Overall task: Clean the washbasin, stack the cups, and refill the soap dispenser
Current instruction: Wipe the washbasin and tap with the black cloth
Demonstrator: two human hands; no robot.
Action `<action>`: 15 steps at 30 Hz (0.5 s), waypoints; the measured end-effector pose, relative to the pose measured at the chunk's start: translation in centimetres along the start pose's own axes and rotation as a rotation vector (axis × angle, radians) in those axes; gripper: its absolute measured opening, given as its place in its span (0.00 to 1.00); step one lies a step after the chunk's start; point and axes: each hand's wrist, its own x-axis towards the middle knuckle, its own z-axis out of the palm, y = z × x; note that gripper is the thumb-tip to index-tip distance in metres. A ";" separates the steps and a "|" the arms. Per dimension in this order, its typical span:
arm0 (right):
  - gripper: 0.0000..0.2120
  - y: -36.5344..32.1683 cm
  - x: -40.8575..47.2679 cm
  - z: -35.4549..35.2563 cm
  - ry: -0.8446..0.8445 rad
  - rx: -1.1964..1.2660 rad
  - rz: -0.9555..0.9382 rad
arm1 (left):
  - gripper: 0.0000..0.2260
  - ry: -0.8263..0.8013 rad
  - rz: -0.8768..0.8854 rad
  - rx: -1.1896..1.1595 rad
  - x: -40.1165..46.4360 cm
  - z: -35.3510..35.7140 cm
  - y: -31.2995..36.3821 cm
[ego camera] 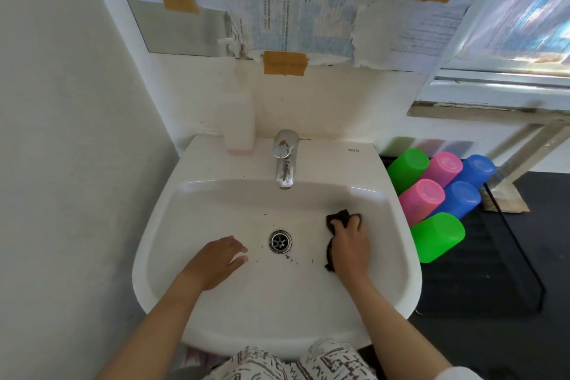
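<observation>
right hand (350, 245) gripped cloth (340, 217) on basin (401, 256) | specks (290, 257) lay left of it, nearer | left hand (220, 257) spread flat

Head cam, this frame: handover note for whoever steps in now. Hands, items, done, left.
Left hand: open, flat in the washbasin left of the drain, holding nothing.
Right hand: grips a dark cloth against the basin's right inner wall.
Dark specks lie around the drain, so wiping is not finished.
Six cups, two each of green, pink and blue, stand upside down on the black tray to the right, unstacked.
Soap dispenser stands at the basin's back left, beside the tap; only a thin pink layer shows at its bottom.
Left: finish wiping, stack cups, refill soap.
</observation>
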 end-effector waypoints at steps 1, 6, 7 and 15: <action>0.23 0.7 0.0 -0.6 -0.010 -0.036 0.030 | 0.21 0.001 -0.003 0.003 -0.1 0.1 -0.1; 0.20 0.5 -1.8 -0.3 -0.322 -0.065 -0.013 | 0.18 -0.012 -0.014 0.018 -0.5 0.8 -0.2; 0.21 -0.2 -2.1 0.2 -0.393 -0.038 -0.036 | 0.17 -0.009 -0.015 0.018 -0.6 0.9 -0.2; 0.21 -0.5 0.0 -0.6 -0.396 0.205 -0.011 | 0.18 0.038 -0.024 0.059 -0.7 0.3 -0.4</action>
